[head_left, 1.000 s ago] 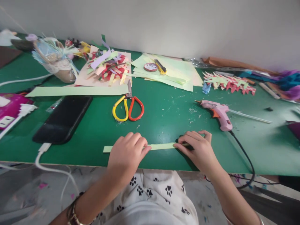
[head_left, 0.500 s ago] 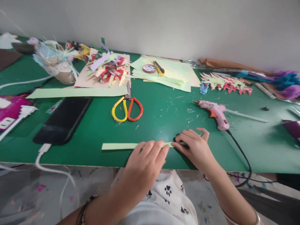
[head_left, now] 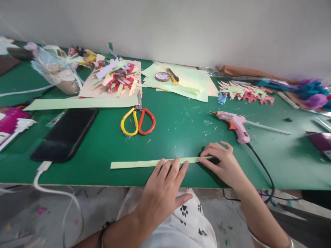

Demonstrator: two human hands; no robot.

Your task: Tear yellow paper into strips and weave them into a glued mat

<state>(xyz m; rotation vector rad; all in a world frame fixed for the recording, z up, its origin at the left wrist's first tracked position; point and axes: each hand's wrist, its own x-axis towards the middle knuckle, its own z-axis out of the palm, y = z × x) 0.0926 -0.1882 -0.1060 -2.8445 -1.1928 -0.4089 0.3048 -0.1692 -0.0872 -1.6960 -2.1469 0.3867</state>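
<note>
A narrow pale green paper strip point(head_left: 131, 164) lies along the front of the green table. My left hand point(head_left: 165, 186) rests with its fingers spread, the fingertips pressing on the middle of the strip and the thumb out to the side. Toward the strip's right end, my right hand point(head_left: 219, 160) pinches it between thumb and fingers, which partly hide that end. Beyond my hands lie scissors point(head_left: 138, 120) with one yellow and one red handle, and a pink glue gun point(head_left: 234, 125) with a clear glue stick in its back.
A black phone point(head_left: 66, 134) on a white cable lies at left, below a wider green paper strip point(head_left: 82, 103). Behind are paper scraps point(head_left: 117, 77), green sheets point(head_left: 186, 84), a yellow cutter point(head_left: 173, 76) and a woven paper piece point(head_left: 245, 92). The table's front edge point(head_left: 98, 186) is close.
My left hand's fingers have spread and its thumb has come out to the side. My right hand has shifted slightly right along the strip. The whole view has moved a little.
</note>
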